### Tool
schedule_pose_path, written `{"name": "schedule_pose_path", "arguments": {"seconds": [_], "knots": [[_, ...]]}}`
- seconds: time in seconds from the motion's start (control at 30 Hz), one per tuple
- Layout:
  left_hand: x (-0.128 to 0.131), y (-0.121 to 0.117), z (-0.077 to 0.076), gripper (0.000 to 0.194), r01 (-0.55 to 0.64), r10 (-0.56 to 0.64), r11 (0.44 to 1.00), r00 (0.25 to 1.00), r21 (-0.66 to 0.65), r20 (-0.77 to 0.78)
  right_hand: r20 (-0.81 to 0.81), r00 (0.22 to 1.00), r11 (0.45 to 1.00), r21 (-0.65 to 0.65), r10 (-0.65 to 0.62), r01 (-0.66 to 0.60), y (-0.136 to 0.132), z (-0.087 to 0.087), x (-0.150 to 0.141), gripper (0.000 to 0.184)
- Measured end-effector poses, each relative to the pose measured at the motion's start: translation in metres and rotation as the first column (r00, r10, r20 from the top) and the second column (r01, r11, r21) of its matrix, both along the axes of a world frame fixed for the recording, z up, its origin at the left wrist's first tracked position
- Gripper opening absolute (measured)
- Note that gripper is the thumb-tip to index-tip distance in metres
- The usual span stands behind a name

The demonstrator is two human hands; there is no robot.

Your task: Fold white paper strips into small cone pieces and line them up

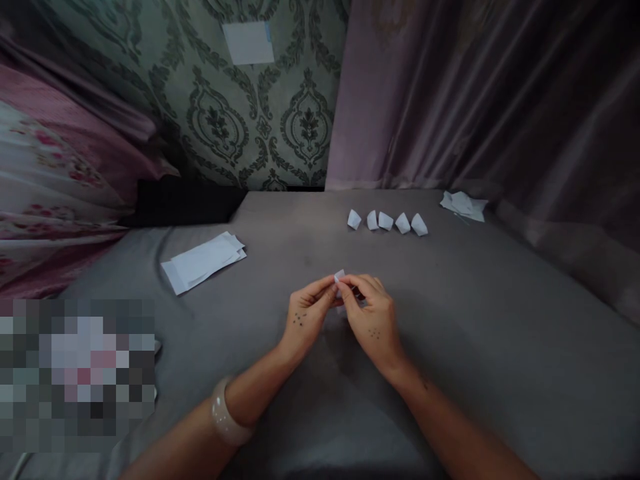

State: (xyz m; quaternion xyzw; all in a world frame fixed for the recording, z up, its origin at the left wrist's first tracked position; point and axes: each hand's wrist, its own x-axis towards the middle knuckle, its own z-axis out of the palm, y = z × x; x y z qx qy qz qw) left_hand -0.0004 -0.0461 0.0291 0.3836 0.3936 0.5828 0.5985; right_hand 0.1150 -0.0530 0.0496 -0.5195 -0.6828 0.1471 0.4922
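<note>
Between my two hands is a small folded piece of white paper, its upper corner showing above the fingertips and the rest mostly covered. My left hand pinches it from the left side, fingers closed. From the right, my right hand grips it between thumb and fingers. Beyond the hands, several small folded white paper shapes stand in a row on the grey cloth. A stack of white paper strips lies to the left of them.
Crumpled white paper scraps lie at the back right. A black cloth rests at the back left beside a floral curtain. A patterned wall and a purple curtain close off the back. The lower left is pixelated.
</note>
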Motion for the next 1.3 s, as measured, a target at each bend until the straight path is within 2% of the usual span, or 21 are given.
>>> {"name": "schedule_pose_path", "arguments": {"seconds": [0.33,0.53,0.73,0.87,1.0,1.1,1.2,1.3], "knots": [[0.000,0.000,-0.001,0.023,0.014,-0.012,0.998,1.000,0.062,-0.029,-0.008,0.999,0.998,-0.051,0.033,-0.033,0.004,-0.003,0.005,0.016],[-0.004,-0.001,0.007,0.020,0.038,-0.028,0.997,0.991,0.069,-0.129,-0.032,0.998,0.995,-0.087,0.048,-0.051,0.005,-0.006,0.008,0.015],[-0.010,0.002,0.012,0.012,-0.014,0.075,0.978,0.955,0.208,-0.288,0.008,0.999,0.995,-0.087,0.053,-0.052,0.003,-0.007,0.007,0.017],[-0.012,0.005,0.011,0.012,-0.027,0.074,0.984,0.963,0.178,-0.258,-0.077,0.994,0.984,-0.155,0.073,-0.084,0.002,-0.006,0.005,0.017],[-0.014,0.009,0.008,0.015,-0.034,0.036,0.999,0.995,0.022,-0.095,-0.235,0.965,0.930,-0.317,0.113,-0.186,0.002,-0.004,0.007,0.018],[-0.014,0.010,0.007,0.015,0.002,0.002,0.997,0.999,-0.083,0.044,-0.370,0.925,0.874,-0.418,0.084,-0.247,0.003,-0.001,0.010,0.017],[-0.013,0.009,0.008,0.014,0.030,-0.025,0.997,0.997,-0.073,0.071,-0.522,0.851,0.821,-0.456,0.065,-0.343,0.003,0.002,0.011,0.028],[-0.011,0.007,0.009,0.013,0.026,-0.026,1.000,1.000,0.011,0.003,-0.596,0.794,0.765,-0.455,0.118,-0.455,0.001,0.005,0.009,0.019]]}}
